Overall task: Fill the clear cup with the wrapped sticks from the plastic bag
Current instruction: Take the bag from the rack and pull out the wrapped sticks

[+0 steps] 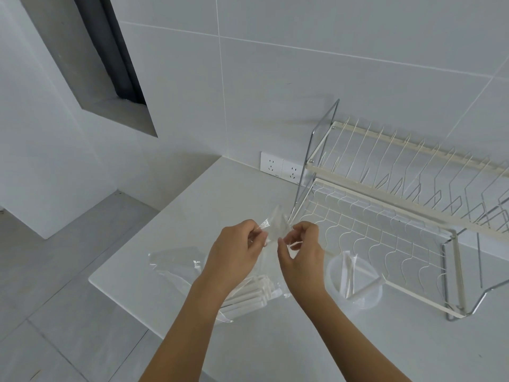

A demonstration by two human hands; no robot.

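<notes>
A clear plastic bag (275, 226) is held up between both hands above the white counter. My left hand (237, 249) pinches its left top edge and my right hand (301, 249) pinches the right edge. The lower part of the bag holds several white wrapped sticks (248, 296), lying on the counter under my wrists. To the right stands the clear cup (354, 282), with two or three wrapped sticks (347, 271) leaning inside it.
A second crumpled clear bag (173, 260) lies at the left by the counter's edge (115, 293). A wire dish rack (399, 216) stands right behind the cup. Wall sockets (281, 168) sit on the tiled wall. Grey floor lies to the left.
</notes>
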